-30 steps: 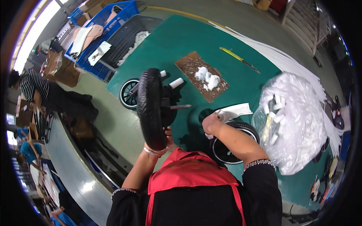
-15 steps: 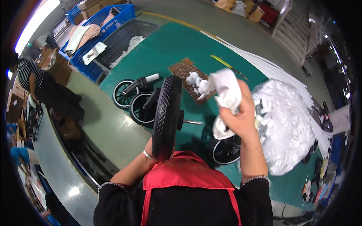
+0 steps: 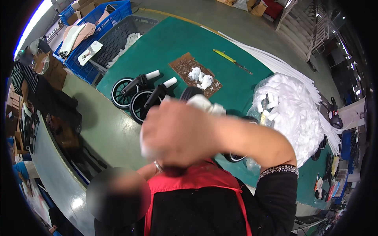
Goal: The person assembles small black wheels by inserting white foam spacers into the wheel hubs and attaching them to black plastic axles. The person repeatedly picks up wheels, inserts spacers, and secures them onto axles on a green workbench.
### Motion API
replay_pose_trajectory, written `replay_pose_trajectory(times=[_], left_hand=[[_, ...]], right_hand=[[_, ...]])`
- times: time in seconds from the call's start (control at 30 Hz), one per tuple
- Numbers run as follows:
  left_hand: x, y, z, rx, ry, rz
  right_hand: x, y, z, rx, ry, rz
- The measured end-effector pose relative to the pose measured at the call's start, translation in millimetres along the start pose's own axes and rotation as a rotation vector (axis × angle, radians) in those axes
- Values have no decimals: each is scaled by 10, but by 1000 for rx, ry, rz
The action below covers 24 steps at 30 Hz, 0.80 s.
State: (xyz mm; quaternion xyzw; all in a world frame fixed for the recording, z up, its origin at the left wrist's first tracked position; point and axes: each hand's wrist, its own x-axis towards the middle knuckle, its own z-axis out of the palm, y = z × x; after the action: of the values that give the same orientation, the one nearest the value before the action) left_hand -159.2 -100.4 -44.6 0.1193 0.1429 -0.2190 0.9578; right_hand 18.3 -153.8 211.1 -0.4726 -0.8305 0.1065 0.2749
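Note:
My right hand (image 3: pixel 177 135), smeared by motion, is closed on a white cloth (image 3: pixel 204 104) and lies over a black wheel (image 3: pixel 192 93) with a treaded tyre. Only the wheel's far end shows past the hand. My left wrist (image 3: pixel 153 169) comes up beneath. The left hand itself is mostly hidden behind the right; it holds the wheel up over the red apron. Two wheels on black forks with white sleeves, one near (image 3: pixel 141 105) and one farther left (image 3: pixel 123 93), rest on the green table (image 3: pixel 157 47). Another wheel (image 3: pixel 235 157) is partly covered by my right forearm.
A brown board (image 3: pixel 179 63) bears white crumpled scraps. Beyond it lies a yellow cutter knife (image 3: pixel 224 56). At right sits a clear plastic bag (image 3: pixel 303 118) with white tube pieces. Grey (image 3: pixel 138 25) and blue (image 3: pixel 122 11) crates stand far left. A person (image 3: pixel 35 84) stands at left.
My right hand has swung left with the cloth, from beside the wheel to across it. The wheel is now largely covered. The view has shifted slightly.

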Motion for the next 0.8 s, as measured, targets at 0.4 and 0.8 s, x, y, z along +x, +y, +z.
replay_pose_trajectory(times=[0.4,0.8], left_hand=[[87,-108,-109,588,63,56],[402,-178,-476,353,132,252]], right_hand=[[167,334,-62,-15,186,328],[-1,241,219,-75,25,267]])
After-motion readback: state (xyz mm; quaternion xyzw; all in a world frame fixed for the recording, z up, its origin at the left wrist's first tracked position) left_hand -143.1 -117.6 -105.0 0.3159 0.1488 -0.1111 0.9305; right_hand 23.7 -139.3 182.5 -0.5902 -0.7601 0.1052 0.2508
